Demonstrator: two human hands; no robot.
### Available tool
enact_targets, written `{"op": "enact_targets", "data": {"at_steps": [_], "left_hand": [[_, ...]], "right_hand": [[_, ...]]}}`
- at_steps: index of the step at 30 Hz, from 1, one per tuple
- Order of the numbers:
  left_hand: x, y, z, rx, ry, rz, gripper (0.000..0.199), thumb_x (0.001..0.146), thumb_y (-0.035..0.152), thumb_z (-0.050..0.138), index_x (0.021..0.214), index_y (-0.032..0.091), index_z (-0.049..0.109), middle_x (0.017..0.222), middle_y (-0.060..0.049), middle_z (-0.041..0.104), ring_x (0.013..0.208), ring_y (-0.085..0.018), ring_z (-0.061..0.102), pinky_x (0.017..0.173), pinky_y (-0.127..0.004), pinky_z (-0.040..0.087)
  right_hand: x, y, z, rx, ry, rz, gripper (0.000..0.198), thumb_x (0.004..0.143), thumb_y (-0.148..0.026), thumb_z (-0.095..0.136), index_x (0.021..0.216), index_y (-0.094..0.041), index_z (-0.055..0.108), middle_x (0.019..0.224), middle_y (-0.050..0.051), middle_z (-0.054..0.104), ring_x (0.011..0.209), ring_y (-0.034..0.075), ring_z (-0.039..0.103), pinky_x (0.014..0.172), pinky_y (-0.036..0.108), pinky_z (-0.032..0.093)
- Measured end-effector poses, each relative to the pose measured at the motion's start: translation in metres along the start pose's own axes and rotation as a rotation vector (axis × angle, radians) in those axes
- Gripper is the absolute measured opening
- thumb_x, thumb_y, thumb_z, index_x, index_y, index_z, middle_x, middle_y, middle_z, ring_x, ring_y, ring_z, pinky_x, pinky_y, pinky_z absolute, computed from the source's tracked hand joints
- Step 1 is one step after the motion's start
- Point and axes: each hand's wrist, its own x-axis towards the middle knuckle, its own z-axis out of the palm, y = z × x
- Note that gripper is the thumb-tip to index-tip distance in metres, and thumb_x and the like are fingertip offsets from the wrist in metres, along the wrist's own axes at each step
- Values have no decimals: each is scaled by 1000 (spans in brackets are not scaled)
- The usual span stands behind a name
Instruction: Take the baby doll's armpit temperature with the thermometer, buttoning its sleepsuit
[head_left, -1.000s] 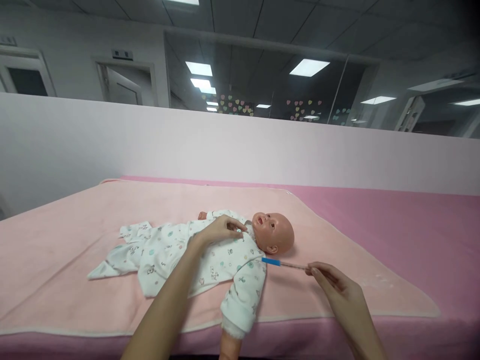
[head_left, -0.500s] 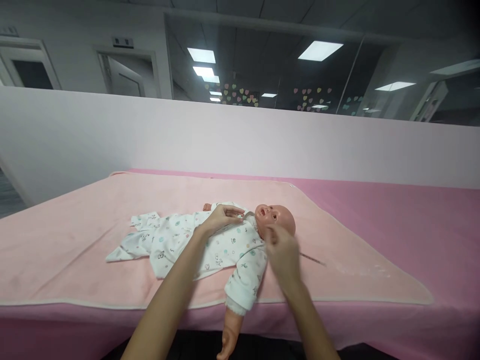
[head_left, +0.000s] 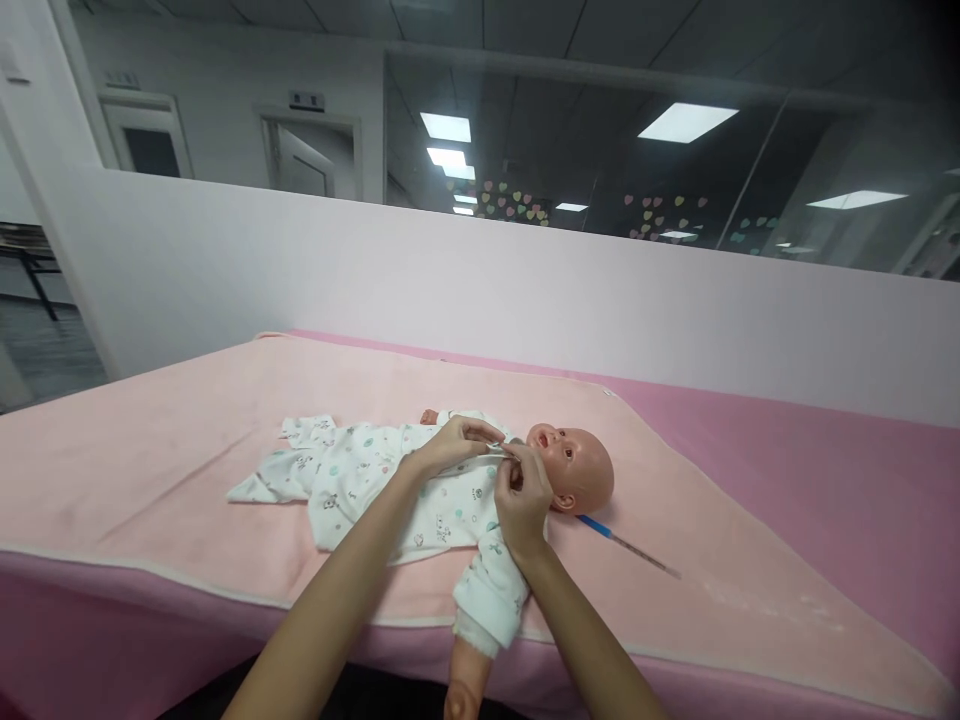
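Observation:
A baby doll [head_left: 585, 470] lies on its back with its head to the right, dressed in a white printed baby gown [head_left: 450, 500]. At the neckline, my left hand [head_left: 454, 445] comes over the doll's chest, thumb and fingers pinched on the edge of the gown's collar. My right hand [head_left: 523, 495] is just below the doll's chin, its fingertips closed on the same collar edge and meeting the left ones. The exact bit of cloth between the fingertips is hard to make out. One doll arm [head_left: 465, 680] hangs over the near edge.
A thin stick with a blue end [head_left: 596, 525] pokes out from beside the doll's head. Beneath lies a peach towel [head_left: 150, 450] on a pink cover [head_left: 825, 440]. Behind stands a low white wall [head_left: 450, 280] with glass above it.
My right hand has moved left from beside the doll's cheek to the collar, meeting my left hand. The blue end of the stick now shows. The view has shifted.

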Motion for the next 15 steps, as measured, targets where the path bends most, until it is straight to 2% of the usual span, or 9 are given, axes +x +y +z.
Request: {"op": "enact_targets", "data": {"at_steps": [2, 6, 10, 12, 15], "left_hand": [[-1, 1, 1, 4, -12, 11, 28, 64, 10, 55, 88, 13, 68, 92, -8, 66, 92, -19, 59, 80, -26, 45], [-5, 5, 2, 9, -34, 52, 28, 69, 12, 51, 90, 14, 67, 92, -7, 66, 93, -18, 58, 82, -27, 44], [-10, 7, 2, 22, -99, 63, 28, 70, 24, 61, 96, 14, 65, 96, -9, 65, 93, -19, 58, 83, -29, 45], [-11, 7, 1, 25, -140, 47, 36, 66, 27, 67, 99, 14, 64, 97, -10, 65, 91, -20, 59, 81, -29, 45], [-10, 4, 0, 3, -135, 26, 38, 64, 26, 70, 99, 13, 63, 97, -12, 65, 92, -20, 59, 81, -29, 46]], "right_hand": [[0, 0, 1, 34, 14, -13, 24, 83, -19, 34, 85, -16, 58, 78, 6, 60, 69, 14, 53, 65, 25, 42], [2, 3, 2, -14, -35, 61, 26, 83, -23, 36, 86, -15, 60, 68, 3, 58, 54, 12, 45, 58, 24, 40], [2, 5, 2, -21, -37, 81, 25, 82, -26, 40, 86, -15, 61, 64, 1, 56, 49, 11, 41, 53, 23, 37], [2, 5, 2, -25, -27, 93, 24, 82, -26, 40, 85, -15, 61, 60, 0, 54, 47, 11, 41, 51, 23, 36], [2, 6, 3, -28, 0, 112, 25, 82, -29, 41, 84, -15, 61, 55, -1, 50, 45, 10, 39, 50, 22, 35]]}}
